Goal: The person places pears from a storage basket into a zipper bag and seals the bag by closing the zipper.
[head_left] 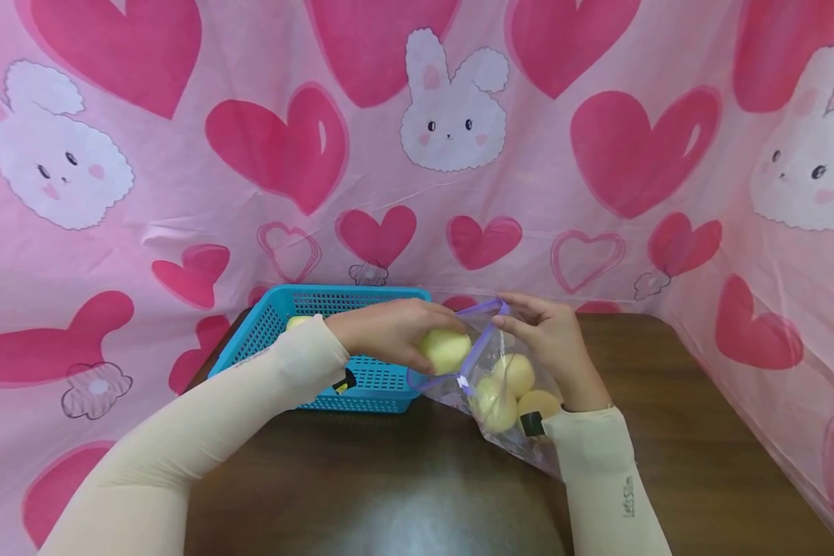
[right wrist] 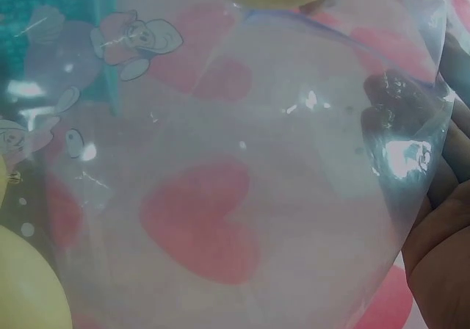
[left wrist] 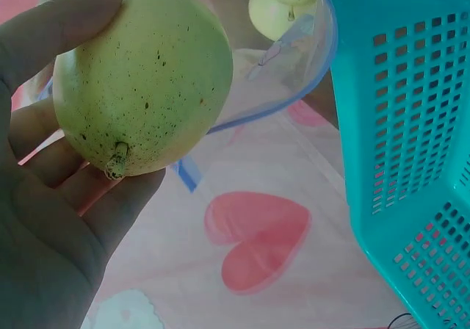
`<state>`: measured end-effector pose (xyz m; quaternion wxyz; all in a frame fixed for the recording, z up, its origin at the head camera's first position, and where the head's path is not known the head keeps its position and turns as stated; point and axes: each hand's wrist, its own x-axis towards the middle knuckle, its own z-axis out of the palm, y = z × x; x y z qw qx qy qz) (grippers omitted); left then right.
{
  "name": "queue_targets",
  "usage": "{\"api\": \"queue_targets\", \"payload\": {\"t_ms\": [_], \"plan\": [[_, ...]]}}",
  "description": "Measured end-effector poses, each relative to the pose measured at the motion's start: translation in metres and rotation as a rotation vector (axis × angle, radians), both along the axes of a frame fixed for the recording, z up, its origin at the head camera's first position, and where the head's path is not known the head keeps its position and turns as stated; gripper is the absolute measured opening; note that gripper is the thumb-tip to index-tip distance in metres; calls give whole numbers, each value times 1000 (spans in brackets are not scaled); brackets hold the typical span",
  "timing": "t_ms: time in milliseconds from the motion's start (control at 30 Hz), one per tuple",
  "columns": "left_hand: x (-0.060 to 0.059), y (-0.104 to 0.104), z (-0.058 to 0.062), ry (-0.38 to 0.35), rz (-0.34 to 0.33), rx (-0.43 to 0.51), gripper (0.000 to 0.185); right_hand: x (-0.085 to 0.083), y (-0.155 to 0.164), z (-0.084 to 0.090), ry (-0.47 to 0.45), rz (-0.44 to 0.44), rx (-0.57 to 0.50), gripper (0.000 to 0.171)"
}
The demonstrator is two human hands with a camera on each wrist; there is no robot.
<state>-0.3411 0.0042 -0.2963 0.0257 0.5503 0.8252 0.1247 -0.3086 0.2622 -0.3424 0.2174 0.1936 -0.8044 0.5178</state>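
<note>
My left hand (head_left: 394,330) grips a pale green pear (left wrist: 150,87) at the mouth of a clear zip bag (head_left: 517,449). In the left wrist view the pear's skin is speckled and its short stem points toward the fingers, with the thumb over its top. My right hand (head_left: 557,344) pinches the purple-edged rim of the bag and holds the mouth apart. Several more pears (head_left: 496,405) lie at the bottom of the bag. Through the printed plastic in the right wrist view, part of a pear (right wrist: 29,285) shows at lower left.
A turquoise plastic basket (head_left: 361,292) stands behind the left forearm, and a pear (head_left: 297,320) in it is partly hidden by the sleeve. Brown table (head_left: 361,479) lies underneath. A pink curtain (head_left: 389,185) with hearts and rabbits hangs behind the table and at its sides.
</note>
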Motion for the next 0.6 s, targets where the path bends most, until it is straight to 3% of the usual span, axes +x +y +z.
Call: {"api": "queue_targets", "payload": {"t_ms": [367, 600], "plan": [[-3, 9, -7, 9, 8, -35, 67, 0, -1, 1, -16, 8, 0, 37], [-4, 13, -7, -24, 15, -60, 70, 1, -1, 1, -31, -2, 26, 39]]}}
